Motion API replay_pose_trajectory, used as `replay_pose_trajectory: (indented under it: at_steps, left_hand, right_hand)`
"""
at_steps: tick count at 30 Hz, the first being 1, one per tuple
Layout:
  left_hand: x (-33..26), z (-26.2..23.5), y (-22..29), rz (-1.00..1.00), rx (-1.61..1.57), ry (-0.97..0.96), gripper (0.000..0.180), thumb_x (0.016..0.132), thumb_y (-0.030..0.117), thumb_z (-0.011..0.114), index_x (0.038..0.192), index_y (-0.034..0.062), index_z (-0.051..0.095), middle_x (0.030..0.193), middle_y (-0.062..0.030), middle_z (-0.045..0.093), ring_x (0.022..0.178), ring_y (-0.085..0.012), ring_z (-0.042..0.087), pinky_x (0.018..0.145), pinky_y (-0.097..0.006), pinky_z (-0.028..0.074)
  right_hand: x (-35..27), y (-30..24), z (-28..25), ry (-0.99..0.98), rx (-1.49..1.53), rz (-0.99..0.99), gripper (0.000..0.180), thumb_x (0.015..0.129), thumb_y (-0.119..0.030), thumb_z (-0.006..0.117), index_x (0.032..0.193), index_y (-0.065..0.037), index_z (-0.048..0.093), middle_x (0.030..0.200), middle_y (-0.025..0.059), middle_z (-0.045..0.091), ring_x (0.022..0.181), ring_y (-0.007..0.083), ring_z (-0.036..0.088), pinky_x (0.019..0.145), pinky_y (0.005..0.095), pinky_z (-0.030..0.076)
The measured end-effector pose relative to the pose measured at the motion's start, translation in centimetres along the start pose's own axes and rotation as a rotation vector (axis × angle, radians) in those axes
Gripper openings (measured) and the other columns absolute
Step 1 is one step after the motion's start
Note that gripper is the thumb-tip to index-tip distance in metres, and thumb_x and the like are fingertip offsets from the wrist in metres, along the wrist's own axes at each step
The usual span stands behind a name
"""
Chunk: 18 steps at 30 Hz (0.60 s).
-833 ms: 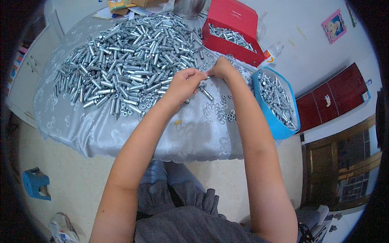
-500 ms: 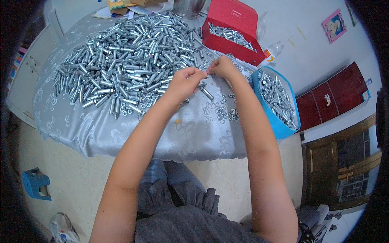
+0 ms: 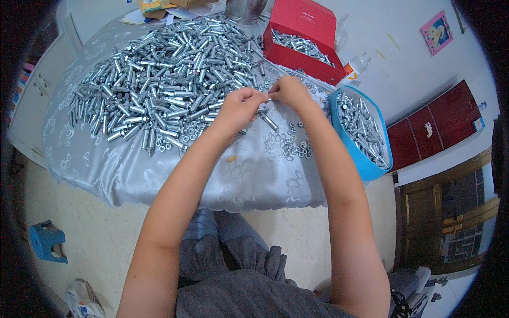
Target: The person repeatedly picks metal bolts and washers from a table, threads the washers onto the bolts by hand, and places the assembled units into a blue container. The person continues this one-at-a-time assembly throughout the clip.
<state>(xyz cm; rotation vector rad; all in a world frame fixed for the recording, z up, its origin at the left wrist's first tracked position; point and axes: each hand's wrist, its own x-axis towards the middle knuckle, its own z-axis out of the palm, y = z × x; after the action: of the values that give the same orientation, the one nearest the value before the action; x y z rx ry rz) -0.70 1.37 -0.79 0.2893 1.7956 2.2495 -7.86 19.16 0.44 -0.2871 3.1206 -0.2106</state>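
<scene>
My left hand (image 3: pixel 241 109) is closed, thumb and fingers pinched, just right of a large pile of silver expansion bolts (image 3: pixel 175 85). Facing it, my right hand (image 3: pixel 290 91) is also closed in a pinch, its fingertips meeting the left ones. Between them shows a short bit of a metal expansion bolt (image 3: pixel 269 99); fingers cover most of it, and whether a nut or washer sits on it I cannot tell. Another expansion bolt (image 3: pixel 270 122) lies on the cloth just below the hands. Loose nuts (image 3: pixel 304 149) are scattered beside my right forearm.
A red box (image 3: pixel 302 63) with its lid up holds more bolts at the back right. The blue-rimmed container (image 3: pixel 374 164) at the right is full of bolts. A metal pot (image 3: pixel 245 9) and a plastic bottle (image 3: pixel 358 65) stand farther back. Silver patterned cloth (image 3: pixel 238 185) covers the table.
My hands stay together at nearly the same spot. The right fingers have shifted slightly down and left, and a little more of the metal piece shows between the fingertips.
</scene>
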Motion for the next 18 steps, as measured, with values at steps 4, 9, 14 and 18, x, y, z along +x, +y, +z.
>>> replay_pose_trajectory:
  at_steps: [4, 9, 14, 18]
  left_hand:
    - [0.0, -0.1, 0.0, -0.011, 0.011, 0.017, 0.021, 0.078, 0.025, 0.056, 0.078, 0.0044, 0.061, 0.062, 0.0029, 0.050, 0.053, -0.0053, 0.041, 0.048, -0.020, 0.033]
    - [0.1, -0.2, -0.1, 0.003, 0.021, 0.019, 0.018, 0.080, 0.024, 0.055, 0.077, 0.0059, 0.059, 0.056, 0.0033, 0.044, 0.051, -0.0066, 0.041, 0.049, -0.021, 0.035]
    - [0.9, -0.5, -1.1, 0.046, -0.031, 0.039, 0.022, 0.077, 0.026, 0.056, 0.074, 0.0048, 0.061, 0.057, 0.0032, 0.048, 0.048, -0.0059, 0.041, 0.045, -0.020, 0.033]
    - [0.7, -0.3, -1.2, 0.062, 0.008, 0.060, 0.021, 0.077, 0.025, 0.055, 0.074, 0.0049, 0.061, 0.057, 0.0033, 0.048, 0.049, -0.0060, 0.041, 0.045, -0.020, 0.033]
  right_hand:
    - [0.3, 0.0, 0.8, 0.057, -0.036, 0.049, 0.017, 0.060, -0.019, 0.070, 0.072, -0.008, 0.066, 0.074, 0.0141, 0.063, 0.075, 0.0277, 0.061, 0.068, 0.0371, 0.048]
    - [0.0, 0.3, 0.3, -0.012, 0.137, 0.047, 0.020, 0.062, -0.018, 0.071, 0.074, -0.003, 0.064, 0.077, 0.0132, 0.063, 0.071, 0.0231, 0.061, 0.065, 0.0336, 0.048]
    - [-3.5, -1.7, -0.3, 0.052, 1.085, 0.016, 0.018, 0.072, -0.014, 0.067, 0.080, 0.000, 0.061, 0.075, 0.0069, 0.062, 0.067, 0.0120, 0.058, 0.060, 0.0241, 0.047]
    - [-6.1, -3.1, 0.8, 0.014, 1.621, 0.001, 0.015, 0.076, -0.010, 0.063, 0.088, -0.001, 0.059, 0.075, 0.0042, 0.060, 0.067, 0.0111, 0.057, 0.060, 0.0218, 0.047]
